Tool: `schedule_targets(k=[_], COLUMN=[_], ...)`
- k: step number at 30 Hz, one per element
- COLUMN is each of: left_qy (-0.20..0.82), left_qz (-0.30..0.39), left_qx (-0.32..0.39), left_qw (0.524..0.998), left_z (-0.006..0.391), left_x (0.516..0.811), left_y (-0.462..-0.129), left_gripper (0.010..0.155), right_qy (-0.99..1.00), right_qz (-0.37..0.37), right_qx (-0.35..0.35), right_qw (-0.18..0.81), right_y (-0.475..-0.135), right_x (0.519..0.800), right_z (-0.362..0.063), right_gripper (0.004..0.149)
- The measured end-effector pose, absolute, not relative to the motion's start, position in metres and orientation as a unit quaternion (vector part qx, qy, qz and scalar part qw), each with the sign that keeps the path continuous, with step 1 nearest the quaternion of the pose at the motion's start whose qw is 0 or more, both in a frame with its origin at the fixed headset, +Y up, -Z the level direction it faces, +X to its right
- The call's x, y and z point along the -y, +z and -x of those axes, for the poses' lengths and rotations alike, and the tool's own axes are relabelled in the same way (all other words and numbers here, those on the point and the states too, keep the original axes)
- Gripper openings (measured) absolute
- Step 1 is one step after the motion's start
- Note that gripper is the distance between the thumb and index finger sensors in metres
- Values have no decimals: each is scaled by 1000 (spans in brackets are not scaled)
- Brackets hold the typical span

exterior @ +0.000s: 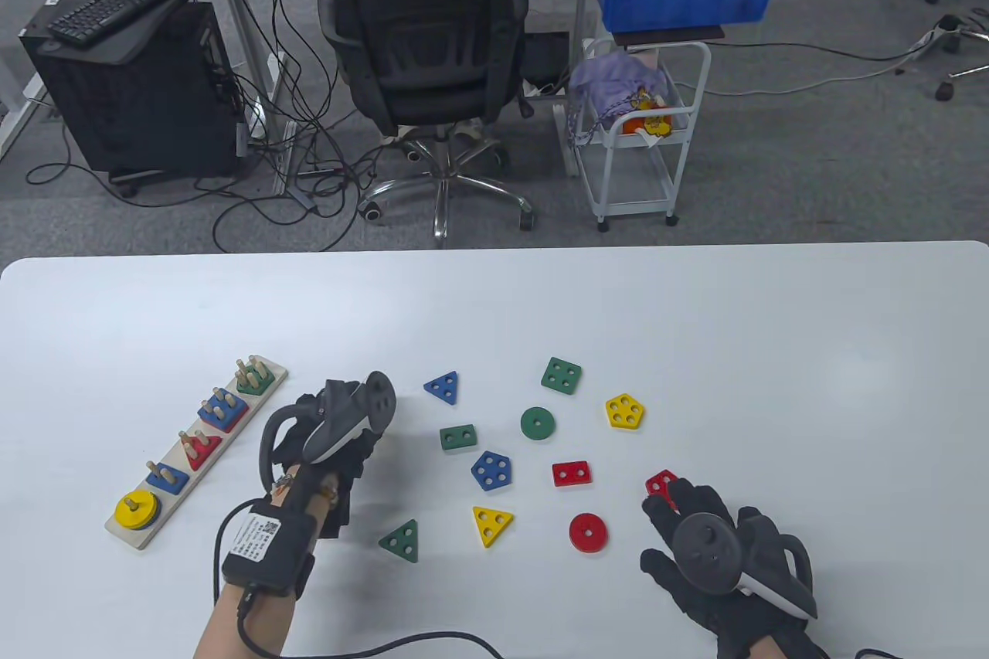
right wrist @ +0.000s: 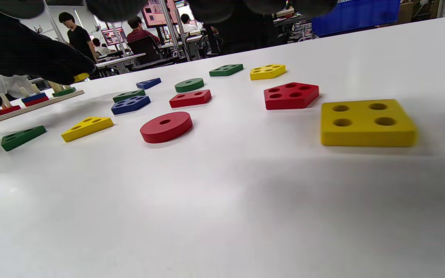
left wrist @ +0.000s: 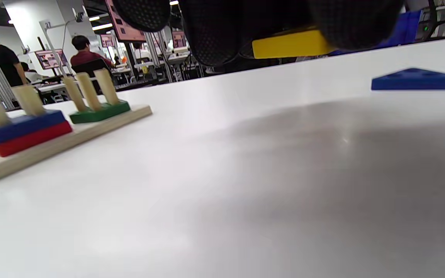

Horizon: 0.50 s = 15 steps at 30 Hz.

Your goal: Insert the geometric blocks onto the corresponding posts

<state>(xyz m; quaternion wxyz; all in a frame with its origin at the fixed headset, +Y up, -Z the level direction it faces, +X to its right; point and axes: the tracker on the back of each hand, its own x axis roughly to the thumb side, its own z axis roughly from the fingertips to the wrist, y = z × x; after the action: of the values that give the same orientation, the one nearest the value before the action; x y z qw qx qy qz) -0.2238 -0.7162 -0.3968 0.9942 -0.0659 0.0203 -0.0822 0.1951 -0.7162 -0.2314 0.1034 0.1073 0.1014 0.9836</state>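
The wooden post board point(exterior: 193, 493) lies at the left and carries a yellow disc point(exterior: 135, 511), a blue rectangle, a red triangle, a blue square point(left wrist: 21, 121) over a red one, and a green pentagon point(left wrist: 99, 112). My left hand point(exterior: 309, 419) hovers just right of the board and grips a yellow block point(left wrist: 292, 43), whose shape I cannot tell. My right hand point(exterior: 680, 528) hovers with spread fingers at the front right, over a yellow square point(right wrist: 367, 121) that is hidden in the table view. Its fingertips partly cover the red pentagon point(exterior: 661, 484).
Loose blocks lie mid-table: blue triangle point(exterior: 442, 386), green square point(exterior: 562, 375), yellow pentagon point(exterior: 624, 411), green disc point(exterior: 537, 423), green rectangle point(exterior: 457, 437), blue pentagon point(exterior: 491, 470), red rectangle point(exterior: 571, 473), yellow triangle point(exterior: 491, 524), red disc point(exterior: 588, 531), green triangle point(exterior: 400, 540).
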Motion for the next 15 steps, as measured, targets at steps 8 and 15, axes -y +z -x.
schedule_targets(k=[8,15], left_qy=[-50,5], left_qz=[47,32], left_qx=[-60,-110], left_qw=[996,993], left_z=[286,339], left_x=[693,699], left_y=[-358,-332], left_gripper=[62,61], right_qy=[984,984], right_qz=[-109,-107], right_qx=[-99,-98], right_qw=[103,104], right_y=[-231,-231], right_x=[716,716], right_z=[-194,-195], right_gripper=[66,65])
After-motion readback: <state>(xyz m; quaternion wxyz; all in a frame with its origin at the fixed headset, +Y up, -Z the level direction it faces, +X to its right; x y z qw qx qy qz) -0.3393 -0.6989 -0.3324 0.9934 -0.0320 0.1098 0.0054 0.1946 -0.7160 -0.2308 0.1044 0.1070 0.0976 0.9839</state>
